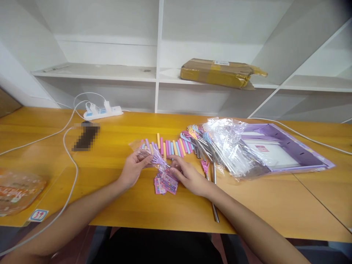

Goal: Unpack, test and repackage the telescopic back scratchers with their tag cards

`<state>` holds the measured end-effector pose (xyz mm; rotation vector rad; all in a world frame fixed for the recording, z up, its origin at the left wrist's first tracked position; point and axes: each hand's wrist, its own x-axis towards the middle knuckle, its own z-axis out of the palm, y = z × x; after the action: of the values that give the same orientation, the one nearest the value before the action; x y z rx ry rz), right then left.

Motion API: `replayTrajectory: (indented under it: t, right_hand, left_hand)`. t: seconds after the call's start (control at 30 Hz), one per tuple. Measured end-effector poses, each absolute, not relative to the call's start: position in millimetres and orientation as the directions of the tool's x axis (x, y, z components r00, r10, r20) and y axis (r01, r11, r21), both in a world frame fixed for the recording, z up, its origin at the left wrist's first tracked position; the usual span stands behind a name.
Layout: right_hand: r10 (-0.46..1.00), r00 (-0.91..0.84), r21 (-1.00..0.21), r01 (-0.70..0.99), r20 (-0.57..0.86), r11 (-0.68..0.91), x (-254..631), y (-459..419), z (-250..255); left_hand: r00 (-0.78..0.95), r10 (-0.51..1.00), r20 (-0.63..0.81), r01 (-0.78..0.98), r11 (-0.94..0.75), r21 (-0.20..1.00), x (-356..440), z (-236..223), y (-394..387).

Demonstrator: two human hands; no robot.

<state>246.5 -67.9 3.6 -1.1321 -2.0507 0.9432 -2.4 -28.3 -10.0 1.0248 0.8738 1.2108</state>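
My left hand is closed on the hand-shaped head of a small purple back scratcher wrapped in a clear sleeve. My right hand pinches the other end of the same sleeved piece, just above a small stack of pink printed cards. Behind the hands lies a row of pastel scratcher handles in pink, yellow, blue and purple. A pink-headed scratcher with a metal rod lies right beside my right wrist.
A heap of clear plastic sleeves and a purple tray-like box sit to the right. A white power strip with cables and a blurred dark object lie at the left rear. A taped cardboard parcel rests on the shelf.
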Motion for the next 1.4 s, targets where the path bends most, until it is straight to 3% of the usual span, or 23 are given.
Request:
replayTrajectory:
  t: [0.17, 0.33, 0.43, 0.67, 0.87, 1.03, 1.2, 1.3, 1.4]
  right_hand:
    - [0.863, -0.462, -0.794, 0.437, 0.205, 0.422, 244.2, -73.2, 1.1]
    - [0.872, -0.457, -0.748, 0.513, 0.176, 0.42, 251.6, -73.1, 10.1]
    - [0.864, -0.456, -0.742, 0.499, 0.214, 0.448, 256.5, -67.8, 12.7]
    - [0.784, -0.56, -0.733, 0.409, 0.27, 0.544, 259.4, -63.3, 6.5]
    - [0.836, -0.434, -0.719, 0.455, 0.336, 0.525, 254.7, -69.0, -2.7]
    - [0.901, -0.338, -0.764, 0.494, 0.27, 0.414, 245.8, -72.4, -3.1]
    - [0.88, -0.418, -0.771, 0.476, 0.225, 0.424, 243.4, -72.1, -6.5]
    - [0.788, -0.527, -0.706, 0.423, 0.317, 0.567, 247.1, -70.5, -7.5]
    - [0.638, -0.651, -0.479, 0.441, 0.412, 0.759, 250.3, -70.4, -7.6]
  left_hand:
    - [0.215, 0.977, -0.012, -0.265, 0.071, 0.962, 0.3, -12.1, -34.3]
    - [-0.073, 0.997, 0.025, -0.482, -0.057, 0.874, -9.0, 7.1, -17.6]
    - [-0.095, 0.995, -0.003, -0.547, -0.05, 0.835, -15.9, 13.1, -6.2]
    - [0.073, 0.995, -0.069, -0.488, 0.095, 0.868, -11.9, 0.9, -14.3]
    - [0.31, 0.948, -0.064, -0.32, 0.168, 0.932, -2.2, -7.9, -37.9]
    - [0.505, 0.859, -0.089, -0.122, 0.174, 0.977, 4.6, -12.1, -57.7]
    - [0.54, 0.837, -0.093, -0.124, 0.188, 0.974, 6.7, -11.1, -60.3]
    - [0.467, 0.882, -0.065, -0.206, 0.18, 0.962, 5.3, -7.2, -55.1]
    - [0.389, 0.913, -0.122, -0.253, 0.233, 0.939, 3.7, -3.3, -50.1]
